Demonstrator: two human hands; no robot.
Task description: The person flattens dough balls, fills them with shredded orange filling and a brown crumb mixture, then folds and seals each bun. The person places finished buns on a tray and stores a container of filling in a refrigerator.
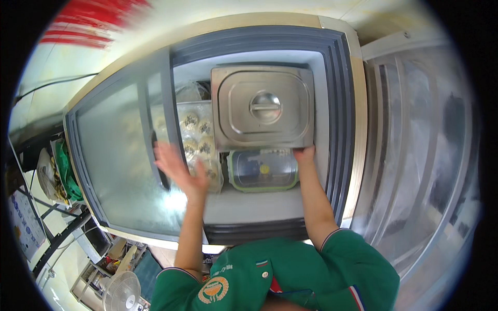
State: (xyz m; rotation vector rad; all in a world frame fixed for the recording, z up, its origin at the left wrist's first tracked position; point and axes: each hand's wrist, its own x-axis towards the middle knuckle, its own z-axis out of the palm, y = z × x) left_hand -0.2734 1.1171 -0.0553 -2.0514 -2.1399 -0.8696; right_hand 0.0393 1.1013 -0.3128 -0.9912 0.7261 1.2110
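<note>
Lidded steel pan (263,107): where does it lie from the hands?

— Inside the uncovered part of the chest freezer (344,114), straight ahead of the person. It looks slightly longer from side to side than front to back.

— Which hand is nearer?

— The right hand (305,153), by far. It meets the pan's near edge at the right-hand corner. The fingertips are hidden there, so I cannot tell whether they grip it.

— And the left?

— The left hand (179,168) is blurred, fingers spread, holding nothing. It is well to the left of the pan, over the black handle (164,180) and the edge of the frosted glass cover (111,145).

— What crowds the pan?

— A green-rimmed clear box (263,171) just on its near side, and pale round pieces with dark tops (205,145) to its left. What bears the pan's weight doesn't show.

— And beyond the freezer?

— Clear plastic sheeting (415,150) to the right, a fan (122,292) at lower left.
</note>
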